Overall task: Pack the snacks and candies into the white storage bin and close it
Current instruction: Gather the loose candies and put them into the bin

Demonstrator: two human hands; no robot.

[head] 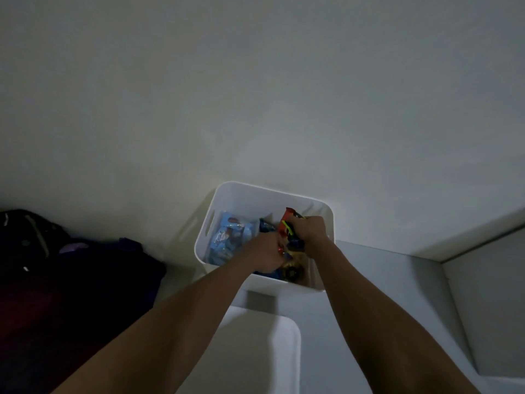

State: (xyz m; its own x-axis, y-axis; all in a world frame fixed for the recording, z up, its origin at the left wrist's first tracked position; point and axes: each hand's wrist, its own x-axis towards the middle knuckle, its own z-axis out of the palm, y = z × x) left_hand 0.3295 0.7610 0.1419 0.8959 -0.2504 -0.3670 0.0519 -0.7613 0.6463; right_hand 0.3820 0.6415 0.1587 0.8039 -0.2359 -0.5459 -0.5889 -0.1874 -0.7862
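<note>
Dark bag (42, 265) far left. Inside the white storage bin (255, 200), a light-blue pack (227, 234) lies just left of the left grip (267, 254), which is down among the snacks, can't tell if it's grasping anything. The right grip (312, 231) is clenched round a red snack pack (287, 223) over the bin's right side.

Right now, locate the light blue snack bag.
Head view: the light blue snack bag lies in the white storage bin, against its left wall, beside the left hand.
</note>
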